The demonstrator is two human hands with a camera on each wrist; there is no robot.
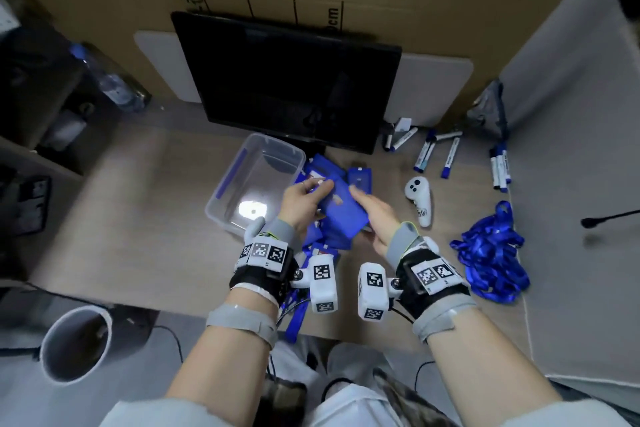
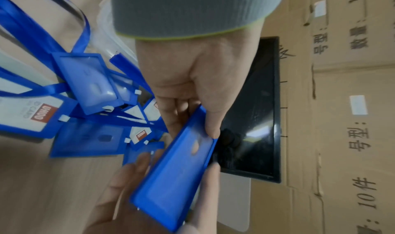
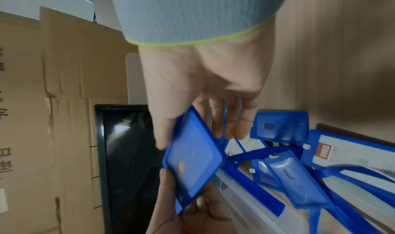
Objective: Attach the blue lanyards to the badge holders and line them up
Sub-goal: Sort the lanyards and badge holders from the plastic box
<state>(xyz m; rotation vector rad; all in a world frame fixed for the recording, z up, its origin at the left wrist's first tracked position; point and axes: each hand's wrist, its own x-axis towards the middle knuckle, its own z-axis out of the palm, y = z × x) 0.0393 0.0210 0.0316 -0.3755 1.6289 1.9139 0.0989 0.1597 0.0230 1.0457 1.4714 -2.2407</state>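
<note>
"UHOO ID CARD" on badge insert point(image 2: 32, 114); "10件" on cardboard box point(image 2: 363, 193)

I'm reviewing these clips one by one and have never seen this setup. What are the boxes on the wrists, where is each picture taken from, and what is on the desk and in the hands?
No machine here: a person works bare-handed. The white boxes strapped at the wrists appear to be cameras. One picture comes from a head-worn camera looking down; the other two look along each hand. The left hand and right hand together grip one blue badge holder above a pile of badge holders. On the desk lie a clear plastic bin, a heap of blue lanyards, markers, a white controller and a dark monitor.
</note>
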